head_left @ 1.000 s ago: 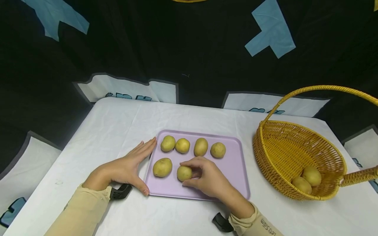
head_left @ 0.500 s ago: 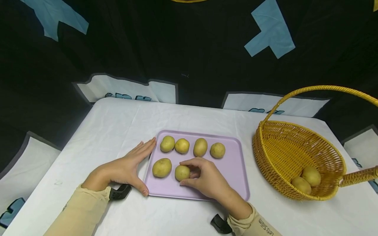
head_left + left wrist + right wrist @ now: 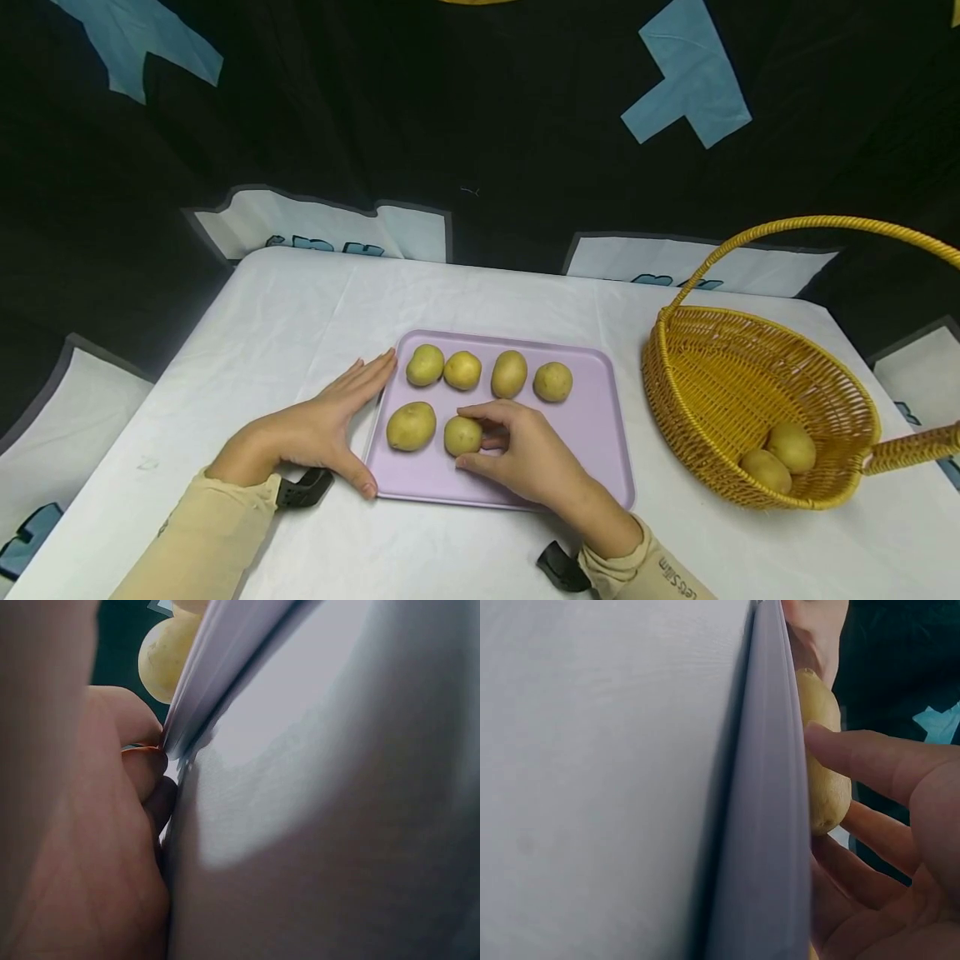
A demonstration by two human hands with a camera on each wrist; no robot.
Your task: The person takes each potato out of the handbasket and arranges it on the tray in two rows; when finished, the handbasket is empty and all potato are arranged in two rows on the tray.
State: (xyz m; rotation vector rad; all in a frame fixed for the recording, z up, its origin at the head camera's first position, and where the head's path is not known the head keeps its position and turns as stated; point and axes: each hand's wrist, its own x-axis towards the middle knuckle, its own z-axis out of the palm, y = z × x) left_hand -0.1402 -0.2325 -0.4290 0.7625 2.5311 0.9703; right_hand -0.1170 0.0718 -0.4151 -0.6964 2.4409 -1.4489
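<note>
My right hand (image 3: 528, 450) grips a small round potato (image 3: 461, 436) between thumb and fingers, low over the lilac tray (image 3: 592, 433). Left of it lies a larger potato (image 3: 412, 426), a small gap apart. Along the tray's far side sit several more potatoes (image 3: 509, 374) in a row. Fingers spread, my left hand (image 3: 315, 433) rests at the tray's left edge, fingertips and thumb touching the rim. In the right wrist view the thumb (image 3: 847, 754) lies against a potato (image 3: 825, 780), partly hidden by the tray wall (image 3: 769, 795).
To the right of the tray stands a yellow wicker basket (image 3: 675, 408) with a tall arched handle (image 3: 817, 223). Two potatoes (image 3: 791, 447) lie in it. White cloth (image 3: 300, 333) covers the table, and a black curtain (image 3: 420, 117) hangs behind it.
My right hand has shifted the small potato slightly left, closer to the larger one, mostly between the first two frames. My left hand keeps its place at the tray edge.
</note>
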